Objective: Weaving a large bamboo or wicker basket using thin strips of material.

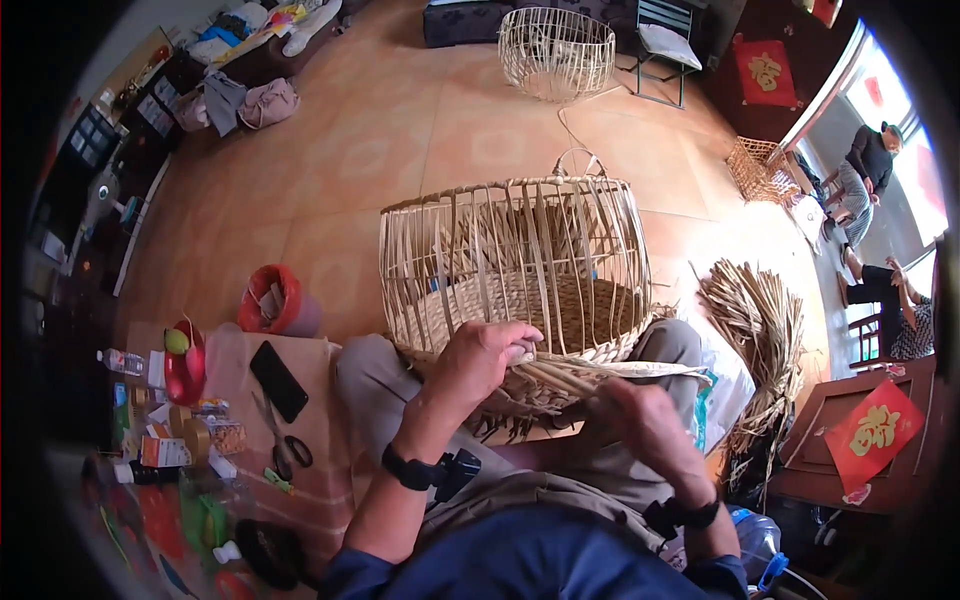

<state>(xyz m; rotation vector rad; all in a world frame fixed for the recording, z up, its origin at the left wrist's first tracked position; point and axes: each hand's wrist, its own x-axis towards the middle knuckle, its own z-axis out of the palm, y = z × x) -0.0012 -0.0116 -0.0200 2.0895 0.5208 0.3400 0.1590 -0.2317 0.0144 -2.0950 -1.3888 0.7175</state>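
A half-woven straw basket (590, 300) rests tilted against my knees, its woven base toward me and its upright stakes bare up to the far rim. At its near edge, my left hand (475, 362) is closed, thumb and fingers pinching pale straw strands (560, 378) against the weave. Those strands run rightward to my right hand (648, 428), which is slightly blurred and curled around them just off the basket's edge. One long pale strand (650, 369) lies above the right hand. My fingertips are partly hidden by the straw.
A bundle of dry straw (755, 340) lies to the right. On the left, a cloth-covered table (325, 400) bears scissors (283, 440), a black phone (279, 382) and jars. Beyond are a red-lined bin (278, 300) and another basket frame (556, 55). Two people sit near the doorway.
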